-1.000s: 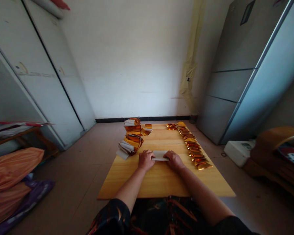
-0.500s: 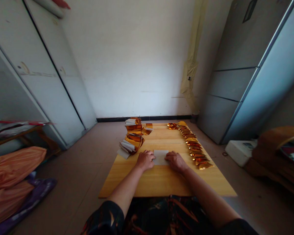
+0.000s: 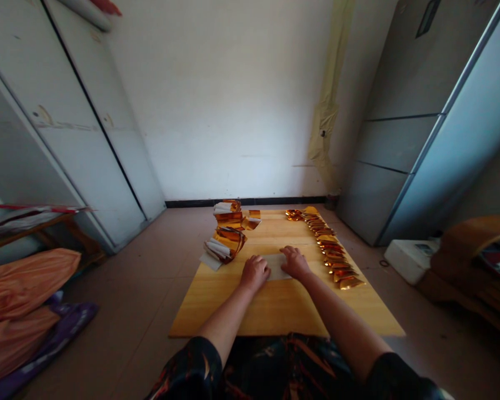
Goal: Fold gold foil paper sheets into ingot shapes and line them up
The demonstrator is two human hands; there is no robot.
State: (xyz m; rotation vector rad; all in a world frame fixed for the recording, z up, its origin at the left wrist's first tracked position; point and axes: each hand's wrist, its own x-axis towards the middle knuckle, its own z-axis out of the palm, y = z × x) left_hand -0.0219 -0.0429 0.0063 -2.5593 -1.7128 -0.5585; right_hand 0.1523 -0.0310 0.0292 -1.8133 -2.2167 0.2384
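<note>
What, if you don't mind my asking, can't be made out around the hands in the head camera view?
Head view:
The white sheet: part of it is hidden under the left hand and right hand, so its full outline can't be seen.
The row of gold foil pieces: too small to count or see how each is folded.
The gold foil bundle: its inner layers are hidden by its outer ones.
</note>
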